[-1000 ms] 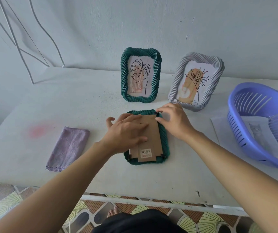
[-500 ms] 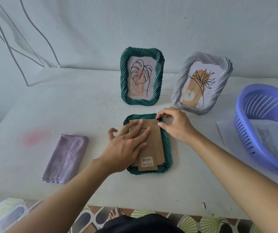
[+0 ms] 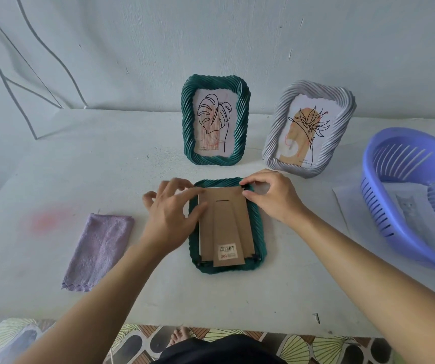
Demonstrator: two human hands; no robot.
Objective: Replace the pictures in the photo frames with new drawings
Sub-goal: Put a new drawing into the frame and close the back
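Observation:
A green wavy photo frame point(image 3: 258, 237) lies face down on the white table point(image 3: 85, 158), its brown cardboard back point(image 3: 224, 224) with a barcode sticker facing up. My left hand point(image 3: 170, 214) rests at the frame's top left corner, fingertips on the cardboard's upper edge. My right hand point(image 3: 271, 197) pinches a small black clip at the top right corner. Behind it stand an upright green frame point(image 3: 188, 122) with a leaf drawing and a grey frame point(image 3: 342, 127) with a plant drawing.
A folded lilac cloth point(image 3: 98, 250) lies at the left. A blue slotted basket point(image 3: 389, 206) sits at the right on sheets of paper point(image 3: 347, 203), with a cat drawing inside. The wall runs close behind the frames. The table's front edge is near my body.
My left hand slid off the middle of the cardboard back to the frame's top left corner. My right hand stayed at the top right clip. The camera view shifted slightly.

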